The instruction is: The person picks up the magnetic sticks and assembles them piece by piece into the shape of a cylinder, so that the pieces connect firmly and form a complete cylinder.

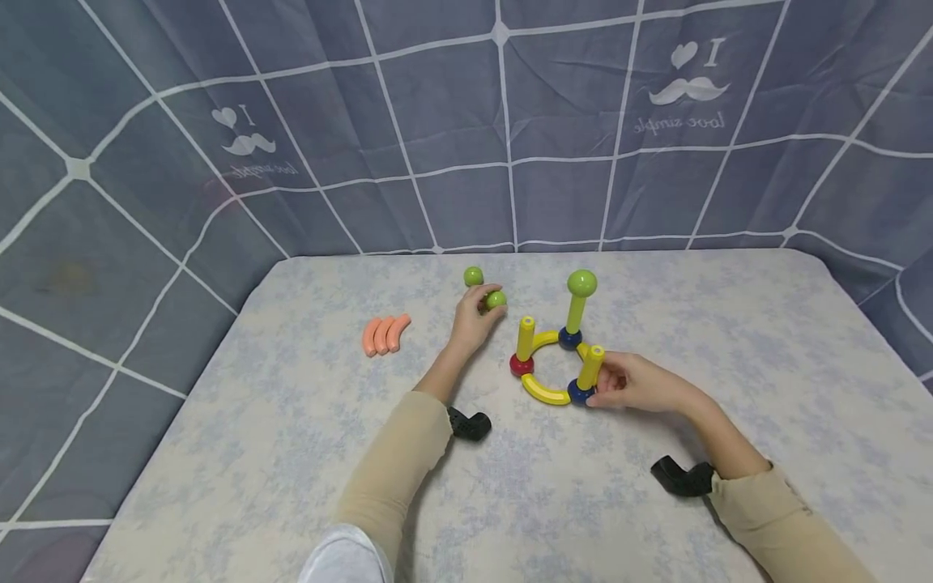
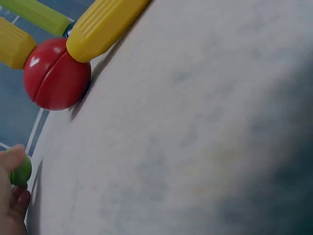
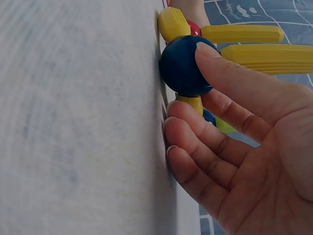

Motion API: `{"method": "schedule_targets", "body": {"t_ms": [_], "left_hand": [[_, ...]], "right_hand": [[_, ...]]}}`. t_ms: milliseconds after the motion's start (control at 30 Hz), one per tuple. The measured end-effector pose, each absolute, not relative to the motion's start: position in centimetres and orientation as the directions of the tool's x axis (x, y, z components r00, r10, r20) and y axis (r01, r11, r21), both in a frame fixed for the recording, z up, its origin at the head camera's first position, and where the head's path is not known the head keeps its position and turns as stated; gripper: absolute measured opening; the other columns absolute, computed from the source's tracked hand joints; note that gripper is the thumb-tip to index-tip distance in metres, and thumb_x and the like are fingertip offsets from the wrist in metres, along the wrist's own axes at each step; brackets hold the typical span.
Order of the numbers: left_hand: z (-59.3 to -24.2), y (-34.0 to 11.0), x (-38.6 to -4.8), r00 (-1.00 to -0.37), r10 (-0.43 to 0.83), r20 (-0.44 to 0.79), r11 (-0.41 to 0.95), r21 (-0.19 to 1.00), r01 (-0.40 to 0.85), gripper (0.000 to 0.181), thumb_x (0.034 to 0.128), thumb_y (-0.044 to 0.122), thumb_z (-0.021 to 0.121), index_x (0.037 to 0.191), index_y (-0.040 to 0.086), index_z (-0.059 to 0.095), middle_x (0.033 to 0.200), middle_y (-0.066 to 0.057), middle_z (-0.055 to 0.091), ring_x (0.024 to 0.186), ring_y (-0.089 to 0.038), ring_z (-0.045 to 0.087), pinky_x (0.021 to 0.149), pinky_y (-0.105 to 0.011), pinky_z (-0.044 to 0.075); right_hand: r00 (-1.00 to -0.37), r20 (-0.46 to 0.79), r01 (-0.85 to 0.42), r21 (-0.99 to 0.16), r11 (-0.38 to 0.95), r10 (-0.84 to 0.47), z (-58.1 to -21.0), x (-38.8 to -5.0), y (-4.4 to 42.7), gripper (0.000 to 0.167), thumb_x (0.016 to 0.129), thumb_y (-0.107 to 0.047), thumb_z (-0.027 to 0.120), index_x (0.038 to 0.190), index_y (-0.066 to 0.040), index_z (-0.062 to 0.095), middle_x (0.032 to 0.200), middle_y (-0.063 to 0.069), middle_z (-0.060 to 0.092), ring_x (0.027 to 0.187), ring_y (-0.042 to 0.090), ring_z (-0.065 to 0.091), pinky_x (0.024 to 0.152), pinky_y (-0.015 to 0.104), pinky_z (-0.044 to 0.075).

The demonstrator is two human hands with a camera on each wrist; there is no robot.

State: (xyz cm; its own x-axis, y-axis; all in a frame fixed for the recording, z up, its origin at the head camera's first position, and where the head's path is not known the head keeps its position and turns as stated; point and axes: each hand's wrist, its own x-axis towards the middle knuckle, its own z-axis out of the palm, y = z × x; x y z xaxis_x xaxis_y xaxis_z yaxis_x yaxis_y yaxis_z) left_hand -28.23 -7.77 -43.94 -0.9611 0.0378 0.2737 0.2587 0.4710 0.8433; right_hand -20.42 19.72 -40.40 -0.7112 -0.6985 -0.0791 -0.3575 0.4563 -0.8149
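My left hand [image 1: 474, 322] pinches a green ball [image 1: 496, 300] between thumb and fingers, just in front of a second green ball [image 1: 473, 276]. To the right stands a ring of curved yellow rods [image 1: 547, 391] joined by a red ball [image 1: 521, 365] and two blue balls. Yellow rods [image 1: 526, 338] rise from the red ball and the near blue ball [image 3: 183, 66]. A green rod [image 1: 576, 314] topped by a green ball [image 1: 581, 283] rises from the far blue ball [image 1: 570, 338]. My right hand [image 1: 645, 384] holds the near blue ball, thumb on its side, some fingertips close to the table.
Several curved orange pieces [image 1: 382, 334] lie side by side on the left of the pale patterned table [image 1: 291, 486]. Black wrist mounts [image 1: 470, 425] stick out from both sleeves. A grey-blue checked cloth [image 1: 452, 121] hangs behind the table's far edge.
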Motion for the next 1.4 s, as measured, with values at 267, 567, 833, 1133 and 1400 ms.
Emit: {"method": "schedule_targets", "body": {"t_ms": [267,567,833,1133,1400], "left_hand": [[-41.8,-7.4,-25.3,-0.919,-0.015,0.394,0.110,0.914,0.391,0.036,0.0797,0.002,0.069,0.112,-0.008,0.056,0.109,-0.022,0.058,0.092,-0.020,0.056,0.085,-0.030,0.049],[-37.9,-6.0,-21.6,-0.866,0.078,0.494,-0.065,0.869,0.491,0.033,0.0816,-0.009,0.061,0.113,-0.015,0.054,0.111,-0.026,0.055,0.092,-0.006,0.057,0.086,-0.027,0.049],[-37.8,-5.6,-20.7,-0.816,0.144,0.560,-0.028,0.826,0.562,0.033,0.0801,-0.010,0.062,0.112,-0.015,0.055,0.110,-0.026,0.055,0.098,-0.011,0.055,0.091,-0.031,0.047],[-37.2,-5.6,-19.8,-0.833,0.163,0.530,-0.020,0.845,0.534,0.041,0.0781,-0.016,0.061,0.117,-0.016,0.048,0.115,-0.030,0.050,0.098,-0.009,0.053,0.089,-0.036,0.048],[-39.1,-5.9,-20.0,-0.846,0.227,0.483,0.066,0.859,0.508,0.056,0.0793,-0.012,0.062,0.130,-0.007,0.039,0.103,-0.026,0.061,0.092,-0.025,0.059,0.085,-0.032,0.049]], "right_hand": [[-0.714,-0.086,-0.349,-0.816,0.460,-0.695,-40.5,-20.4,19.6,0.028,0.079,-0.018,0.072,0.093,-0.002,0.055,0.069,0.001,0.054,0.061,0.010,0.048,0.054,0.022,0.044],[-0.714,-0.080,-0.356,-0.814,0.459,-0.695,-40.5,-20.4,19.8,0.028,0.079,-0.017,0.072,0.094,-0.001,0.054,0.070,0.002,0.054,0.061,0.010,0.049,0.054,0.022,0.044],[-0.713,-0.079,-0.355,-0.816,0.456,-0.696,-40.5,-20.5,19.7,0.029,0.079,-0.018,0.072,0.094,-0.001,0.055,0.070,0.002,0.054,0.061,0.010,0.048,0.053,0.022,0.044],[-0.712,-0.077,-0.354,-0.819,0.452,-0.698,-40.5,-20.5,19.7,0.029,0.078,-0.018,0.073,0.093,-0.001,0.055,0.070,0.002,0.054,0.061,0.010,0.049,0.054,0.021,0.044],[-0.715,-0.087,-0.352,-0.812,0.465,-0.694,-40.4,-20.4,19.6,0.027,0.078,-0.017,0.072,0.092,-0.001,0.055,0.071,0.002,0.054,0.062,0.010,0.050,0.055,0.022,0.045]]}}
